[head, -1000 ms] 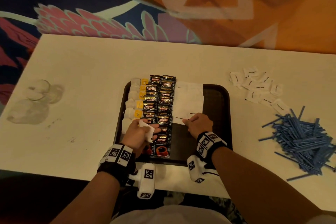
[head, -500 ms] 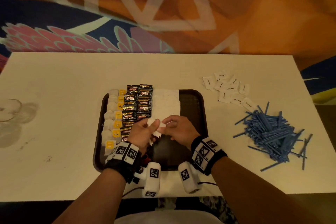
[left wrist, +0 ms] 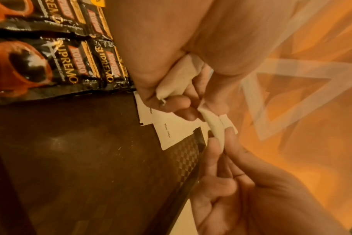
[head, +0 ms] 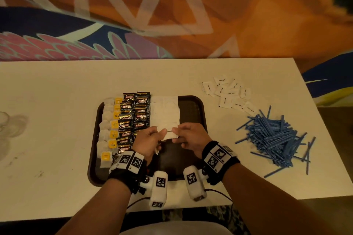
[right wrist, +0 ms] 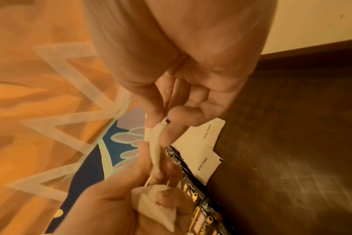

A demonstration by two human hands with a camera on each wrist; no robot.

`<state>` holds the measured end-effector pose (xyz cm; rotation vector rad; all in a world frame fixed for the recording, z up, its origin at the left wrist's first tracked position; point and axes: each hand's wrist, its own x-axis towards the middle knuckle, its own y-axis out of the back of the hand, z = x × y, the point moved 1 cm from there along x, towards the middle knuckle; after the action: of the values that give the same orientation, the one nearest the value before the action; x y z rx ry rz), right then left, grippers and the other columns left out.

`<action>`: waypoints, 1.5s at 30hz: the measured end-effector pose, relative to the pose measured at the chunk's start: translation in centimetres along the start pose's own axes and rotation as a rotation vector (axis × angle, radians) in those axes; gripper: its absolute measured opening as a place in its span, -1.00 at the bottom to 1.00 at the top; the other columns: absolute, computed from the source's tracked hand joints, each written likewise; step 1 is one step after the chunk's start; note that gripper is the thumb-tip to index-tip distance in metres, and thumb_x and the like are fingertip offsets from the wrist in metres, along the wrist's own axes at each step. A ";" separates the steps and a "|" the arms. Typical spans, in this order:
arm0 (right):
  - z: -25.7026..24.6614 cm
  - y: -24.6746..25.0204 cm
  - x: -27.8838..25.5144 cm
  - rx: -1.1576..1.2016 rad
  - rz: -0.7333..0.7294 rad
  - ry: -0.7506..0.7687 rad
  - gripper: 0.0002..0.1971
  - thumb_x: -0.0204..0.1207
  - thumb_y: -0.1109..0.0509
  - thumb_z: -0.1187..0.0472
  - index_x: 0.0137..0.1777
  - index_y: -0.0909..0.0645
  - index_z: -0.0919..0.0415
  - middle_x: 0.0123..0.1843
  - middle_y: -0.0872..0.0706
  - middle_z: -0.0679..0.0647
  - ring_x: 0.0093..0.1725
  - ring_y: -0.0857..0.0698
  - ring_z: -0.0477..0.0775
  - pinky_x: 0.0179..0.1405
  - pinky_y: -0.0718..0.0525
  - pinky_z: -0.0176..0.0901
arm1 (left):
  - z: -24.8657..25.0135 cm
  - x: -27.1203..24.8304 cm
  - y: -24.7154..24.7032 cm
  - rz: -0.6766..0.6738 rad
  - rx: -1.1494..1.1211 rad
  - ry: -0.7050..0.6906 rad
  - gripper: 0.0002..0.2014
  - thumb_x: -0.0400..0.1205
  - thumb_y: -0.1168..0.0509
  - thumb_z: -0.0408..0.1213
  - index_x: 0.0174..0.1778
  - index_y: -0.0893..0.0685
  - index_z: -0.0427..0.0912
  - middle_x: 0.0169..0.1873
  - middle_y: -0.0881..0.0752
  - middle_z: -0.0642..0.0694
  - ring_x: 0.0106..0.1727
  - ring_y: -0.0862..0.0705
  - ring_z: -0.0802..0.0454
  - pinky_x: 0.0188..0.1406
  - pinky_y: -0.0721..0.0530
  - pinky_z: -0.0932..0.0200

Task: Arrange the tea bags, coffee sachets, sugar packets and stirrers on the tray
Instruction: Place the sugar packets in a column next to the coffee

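A dark brown tray (head: 200,112) holds a column of tea bags (head: 109,129), two columns of black coffee sachets (head: 133,116) and two columns of white sugar packets (head: 165,110). Both hands meet just above the near end of the sugar rows. My left hand (head: 161,133) and right hand (head: 174,131) pinch the same white sugar packet (left wrist: 215,132) between their fingertips, seen edge-on in the right wrist view (right wrist: 156,143). Further crumpled packets (left wrist: 177,79) are curled into my left palm. Two packets (right wrist: 203,149) lie flat on the tray right under the fingers.
Loose sugar packets (head: 229,93) lie on the white table right of the tray. A heap of blue stirrers (head: 273,135) sits nearer and further right. A clear glass (head: 5,120) stands at the far left edge. The tray's right side (head: 191,105) is bare.
My right hand has left the packet it laid at the end of the sugar row and come to my left hand. It now pinches a packet held out there.
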<state>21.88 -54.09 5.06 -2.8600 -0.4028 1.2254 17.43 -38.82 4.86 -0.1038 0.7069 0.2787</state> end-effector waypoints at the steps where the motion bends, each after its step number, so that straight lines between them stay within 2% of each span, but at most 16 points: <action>1: 0.1 0.2 0.0 0.033 -0.014 -0.042 -0.82 0.54 -0.47 0.22 0.10 -0.67 0.26 -0.15 -0.76 0.08 -0.26 -0.77 -0.03 -0.45 -0.55 -0.31 | 0.0 0.0 0.0 0.008 0.074 -0.039 -0.88 0.59 -0.41 -0.30 -0.16 -0.71 -0.30 -0.35 -0.61 -0.21 -0.43 -0.51 -0.07 -0.40 -0.48 0.13; 3: 0.2 0.4 0.1 0.076 -0.027 -0.099 -0.81 0.55 -0.47 0.24 0.12 -0.67 0.26 -0.16 -0.77 0.07 -0.27 -0.77 -0.03 -0.46 -0.55 -0.31 | -0.1 0.0 0.0 0.027 0.169 -0.108 -0.90 0.60 -0.41 -0.29 -0.12 -0.73 -0.26 -0.36 -0.61 -0.20 -0.43 -0.52 -0.06 -0.43 -0.50 0.17; 6: 0.4 0.7 0.5 0.024 -0.009 -0.060 -0.81 0.54 -0.47 0.25 0.11 -0.66 0.28 -0.18 -0.78 0.06 -0.30 -0.77 -0.02 -0.47 -0.57 -0.32 | -0.2 0.1 -0.1 0.077 0.090 -0.054 -0.84 0.60 -0.41 -0.18 -0.15 -0.78 -0.20 -0.45 -0.62 -0.17 -0.48 -0.49 -0.04 -0.47 -0.48 0.19; 9: 1.1 1.0 1.0 -0.287 0.040 0.065 -0.91 0.52 -0.49 0.23 -0.03 -0.66 0.16 -0.14 -0.77 0.03 -0.34 -0.77 -0.08 -0.50 -0.60 -0.37 | -0.5 0.3 0.1 0.147 0.069 0.053 -0.79 0.63 -0.36 -0.15 -0.17 -0.79 -0.20 -0.33 -0.74 -0.23 -0.38 -0.59 -0.09 -0.44 -0.49 0.16; 12: 2.5 1.7 2.2 -0.466 0.088 0.128 -0.94 0.53 -0.49 0.21 -0.07 -0.66 0.13 -0.14 -0.75 0.02 -0.33 -0.72 -0.13 -0.49 -0.56 -0.45 | -1.0 0.6 1.1 0.197 0.069 0.144 -0.81 0.66 -0.30 -0.17 -0.11 -0.75 -0.18 -0.26 -0.74 -0.11 -0.31 -0.62 0.00 -0.43 -0.49 0.14; 16: 3.9 2.2 4.1 -0.477 0.153 0.079 -0.84 0.52 -0.50 0.14 0.03 -0.71 0.18 -0.29 -0.73 -0.06 -0.36 -0.68 -0.16 -0.25 -0.61 -0.29 | -1.9 0.7 3.2 0.223 0.057 0.186 -0.84 0.65 -0.31 -0.21 -0.04 -0.72 -0.22 -0.32 -0.71 -0.09 -0.35 -0.61 0.00 -0.46 -0.47 0.15; 19: 3.9 1.7 5.2 -0.471 0.176 0.077 -0.82 0.52 -0.49 0.12 0.06 -0.72 0.17 -0.28 -0.72 -0.06 -0.37 -0.67 -0.16 -0.27 -0.58 -0.31 | -2.2 0.4 4.4 0.217 0.057 0.188 -0.86 0.67 -0.29 -0.22 -0.04 -0.69 -0.21 -0.30 -0.70 -0.11 -0.34 -0.62 0.00 -0.41 -0.51 0.11; 20: 3.8 1.5 5.6 -0.486 0.187 0.077 -0.84 0.52 -0.49 0.11 0.03 -0.72 0.15 -0.26 -0.73 -0.04 -0.32 -0.70 -0.13 -0.21 -0.62 -0.28 | -2.2 0.3 4.7 0.219 0.049 0.192 -0.87 0.67 -0.28 -0.23 -0.05 -0.68 -0.20 -0.29 -0.70 -0.11 -0.34 -0.62 -0.01 -0.39 -0.52 0.10; 23: 3.6 1.2 6.7 -0.550 0.235 0.080 -0.90 0.50 -0.50 0.07 -0.08 -0.72 0.06 -0.04 -0.80 0.04 0.00 -0.77 0.05 0.22 -0.67 -0.03 | -2.4 0.0 5.5 0.236 0.020 0.196 -0.90 0.67 -0.28 -0.26 -0.08 -0.66 -0.19 -0.30 -0.70 -0.12 -0.36 -0.62 -0.01 -0.43 -0.49 0.11; 25: 3.7 1.0 7.2 -0.598 0.259 0.079 -0.90 0.50 -0.50 0.06 -0.08 -0.73 0.06 0.02 -0.81 0.06 0.06 -0.76 0.09 0.30 -0.64 -0.01 | -2.5 -0.3 5.9 0.241 0.030 0.193 -0.90 0.68 -0.27 -0.28 -0.07 -0.67 -0.20 -0.30 -0.70 -0.12 -0.36 -0.62 0.00 -0.44 -0.48 0.13; 29: 4.0 0.7 7.9 -0.559 0.317 0.065 -0.87 0.45 -0.54 0.07 -0.27 -0.66 -0.02 -0.10 -0.81 0.04 -0.08 -0.79 0.09 0.15 -0.74 0.03 | -2.6 -0.6 6.6 0.243 0.000 0.183 -0.89 0.68 -0.24 -0.32 -0.02 -0.66 -0.25 -0.33 -0.68 -0.13 -0.39 -0.59 0.01 -0.51 -0.45 0.17; 32: 4.2 0.7 8.1 -0.575 0.347 0.056 -0.83 0.44 -0.55 0.05 -0.30 -0.62 0.00 -0.15 -0.79 0.03 -0.09 -0.79 0.09 0.11 -0.75 0.05 | -2.5 -0.7 6.7 0.242 -0.085 0.205 -0.92 0.66 -0.22 -0.44 -0.04 -0.62 -0.26 -0.33 -0.65 -0.16 -0.39 -0.58 0.00 -0.50 -0.45 0.16; 36: 4.2 0.8 7.9 -0.597 0.365 0.056 -0.80 0.44 -0.53 0.02 -0.27 -0.56 0.00 -0.12 -0.78 0.07 -0.08 -0.78 0.09 0.06 -0.72 -0.04 | -2.5 -0.5 6.0 0.208 -0.319 0.222 -0.70 0.54 -0.05 -0.70 -0.02 -0.56 -0.28 -0.26 -0.63 -0.25 -0.28 -0.60 -0.07 -0.37 -0.52 0.09; 39: 3.9 1.1 7.3 -0.630 0.363 0.063 -0.82 0.44 -0.52 -0.01 -0.21 -0.58 0.01 -0.10 -0.78 0.05 -0.01 -0.74 0.07 0.07 -0.67 -0.11 | -2.5 -0.2 5.4 0.175 -0.443 0.245 -0.57 0.44 0.06 -0.79 0.02 -0.55 -0.33 -0.13 -0.63 -0.33 -0.15 -0.64 -0.17 -0.20 -0.60 0.01; 42: 2.9 0.8 5.8 -0.609 0.267 0.147 -0.86 0.46 -0.52 0.05 -0.15 -0.65 0.06 -0.13 -0.77 -0.01 -0.05 -0.73 -0.02 0.05 -0.66 -0.16 | -1.8 0.0 4.5 0.117 -0.520 0.274 -0.51 0.43 0.12 -0.81 0.11 -0.51 -0.33 0.08 -0.63 -0.42 0.09 -0.66 -0.32 -0.03 -0.65 -0.08; 45: 1.3 -0.7 3.3 -0.596 0.026 0.235 -0.91 0.49 -0.51 0.09 -0.10 -0.71 0.08 -0.15 -0.76 -0.07 -0.12 -0.71 -0.13 -0.06 -0.63 -0.26 | -0.8 -0.3 3.2 0.025 -0.595 0.269 -0.48 0.45 0.13 -0.80 0.19 -0.47 -0.30 0.17 -0.61 -0.45 0.22 -0.63 -0.40 0.14 -0.64 -0.16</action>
<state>22.96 -52.79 1.84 -3.4520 -0.8496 0.8623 15.82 -36.00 4.47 -0.7090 0.8743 0.4996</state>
